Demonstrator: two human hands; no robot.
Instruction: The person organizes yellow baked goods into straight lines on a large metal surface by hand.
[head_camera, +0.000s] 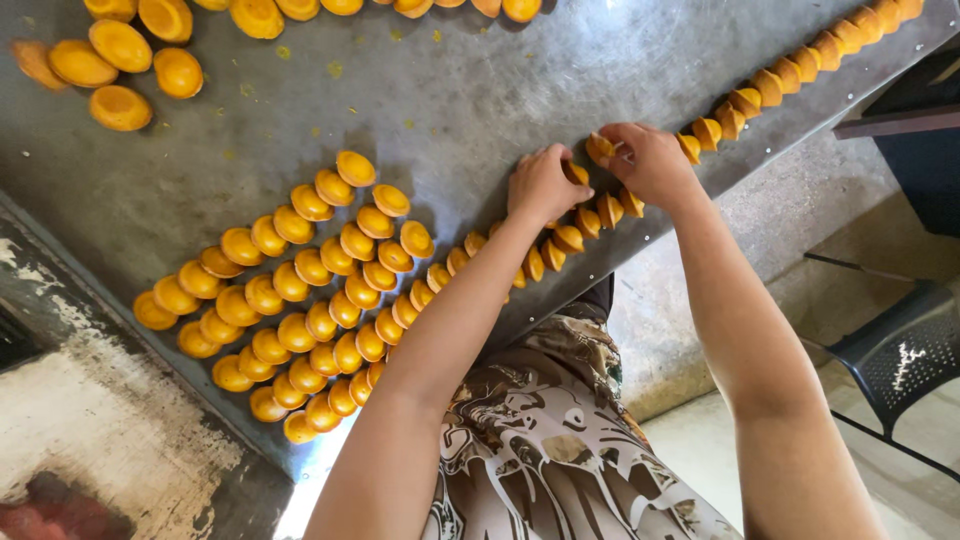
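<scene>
Seemingly mid-lineup, the left hand (543, 185) pinches one cake (576, 173) while the right hand (648, 160) curls around another (599, 148) over the edge row (800, 65) on the tray (480, 90), each needing gentle seating against its neighbours.

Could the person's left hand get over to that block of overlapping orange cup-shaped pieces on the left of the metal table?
Probably yes. The left hand rests at the near-edge row, and the block of overlapping orange cup-shaped pieces lies beside that forearm on the grey metal table, with nothing standing between them.

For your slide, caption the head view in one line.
Both hands line up orange cup-shaped pieces along a metal table edge.
</scene>
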